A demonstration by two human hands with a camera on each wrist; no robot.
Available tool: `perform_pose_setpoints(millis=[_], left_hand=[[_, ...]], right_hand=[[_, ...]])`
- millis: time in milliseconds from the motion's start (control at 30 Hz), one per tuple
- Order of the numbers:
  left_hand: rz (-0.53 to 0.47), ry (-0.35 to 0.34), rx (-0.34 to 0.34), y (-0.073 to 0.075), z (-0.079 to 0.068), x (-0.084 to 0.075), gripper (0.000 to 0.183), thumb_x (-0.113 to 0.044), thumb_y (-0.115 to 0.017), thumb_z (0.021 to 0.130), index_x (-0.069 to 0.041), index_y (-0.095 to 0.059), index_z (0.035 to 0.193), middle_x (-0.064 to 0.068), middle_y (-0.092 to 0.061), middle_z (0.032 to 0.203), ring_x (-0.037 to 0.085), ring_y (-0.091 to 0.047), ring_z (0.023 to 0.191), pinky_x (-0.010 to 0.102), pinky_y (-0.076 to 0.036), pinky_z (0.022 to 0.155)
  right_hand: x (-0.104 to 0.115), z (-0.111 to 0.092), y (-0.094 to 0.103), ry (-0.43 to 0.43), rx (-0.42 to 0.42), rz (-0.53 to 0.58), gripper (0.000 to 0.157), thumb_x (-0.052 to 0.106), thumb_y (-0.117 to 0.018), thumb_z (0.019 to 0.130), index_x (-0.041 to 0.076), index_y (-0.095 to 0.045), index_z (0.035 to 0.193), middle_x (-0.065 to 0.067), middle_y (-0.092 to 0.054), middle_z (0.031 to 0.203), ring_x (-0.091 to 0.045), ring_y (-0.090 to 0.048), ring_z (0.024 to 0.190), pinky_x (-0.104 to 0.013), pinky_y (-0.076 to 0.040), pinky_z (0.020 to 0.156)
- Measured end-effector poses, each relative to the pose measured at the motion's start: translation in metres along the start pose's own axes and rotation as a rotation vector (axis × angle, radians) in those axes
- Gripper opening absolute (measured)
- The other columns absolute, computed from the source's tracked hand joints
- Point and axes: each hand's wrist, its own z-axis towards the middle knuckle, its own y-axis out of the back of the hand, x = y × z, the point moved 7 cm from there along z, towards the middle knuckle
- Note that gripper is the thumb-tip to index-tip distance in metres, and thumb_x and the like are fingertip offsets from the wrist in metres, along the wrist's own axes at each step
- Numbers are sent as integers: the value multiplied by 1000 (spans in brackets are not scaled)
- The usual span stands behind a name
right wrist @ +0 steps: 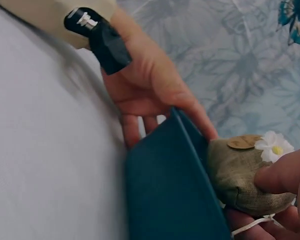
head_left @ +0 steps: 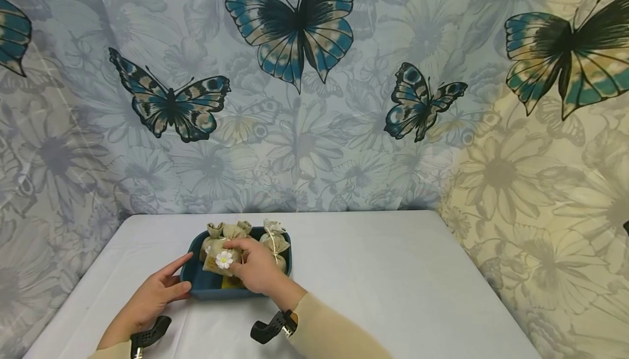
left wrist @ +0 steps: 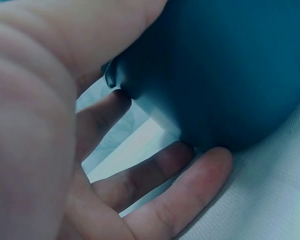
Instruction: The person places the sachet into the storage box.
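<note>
A blue-green plastic bin (head_left: 231, 294) stands toward the left of the table, holding several small burlap drawstring pouches. My left hand (head_left: 152, 298) is at the bin's left end, its fairly straight fingers touching the outer wall (left wrist: 230, 75) in the left wrist view. With thumb and fingers, my right hand (head_left: 262, 269) pinches a burlap pouch (right wrist: 235, 175) that bears a white daisy (head_left: 224, 259) and a small tan tag (right wrist: 243, 142). That pouch is over the bin's left part. Another pouch (head_left: 276, 243) stands at the bin's right end. Something yellow (head_left: 230, 282) shows below the right hand.
A white cloth covers the table (head_left: 383, 277), which reaches well to the right of the bin. Behind it hangs a floral fabric backdrop with butterflies (head_left: 300, 25). Each wrist wears a black camera mount, such as the right one (head_left: 270, 327).
</note>
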Motion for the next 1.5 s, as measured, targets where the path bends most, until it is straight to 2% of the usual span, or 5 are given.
perform_pose_setpoints(millis=[600, 933, 1167, 1367, 1500], left_hand=[[-11, -14, 8, 1, 0, 1, 78, -7, -60, 101, -7, -10, 161, 33, -6, 159, 35, -48, 128, 44, -56, 88], [10, -16, -7, 1, 0, -1, 77, -7, -61, 101, -6, -13, 161, 30, -2, 160, 43, -39, 131, 43, -56, 87], [-7, 5, 3, 1, 1, 0, 80, -10, -62, 101, -7, -10, 161, 30, 0, 160, 49, -27, 136, 45, -55, 89], [10, -9, -8, 2, 2, 0, 79, -10, -63, 100, -6, -12, 161, 30, -2, 160, 45, -35, 133, 44, -56, 87], [4, -20, 0, 1, 2, 2, 79, -9, -63, 100, -6, -13, 161, 29, 1, 161, 48, -29, 134, 43, -56, 87]], right_hand=[[7, 18, -28, 14, 90, -322, 38, 20, -77, 91, 36, -68, 125, 15, -58, 114, -3, -53, 89, -23, -47, 74], [5, 24, -35, 17, 113, -354, 36, 19, -79, 88, 35, -70, 119, 13, -58, 113, -3, -54, 102, -23, -47, 82], [0, 25, -45, 14, 246, -366, 24, 22, -73, 92, 31, -74, 114, 19, -63, 103, -1, -57, 77, -19, -48, 68], [-3, 23, -42, -60, 203, -243, 25, 16, -72, 91, 30, -76, 112, 17, -63, 93, -7, -59, 57, -22, -50, 58], [-1, 22, -30, -38, 93, -158, 25, 8, -69, 90, 24, -78, 107, 15, -65, 98, -4, -61, 72, -22, -51, 64]])
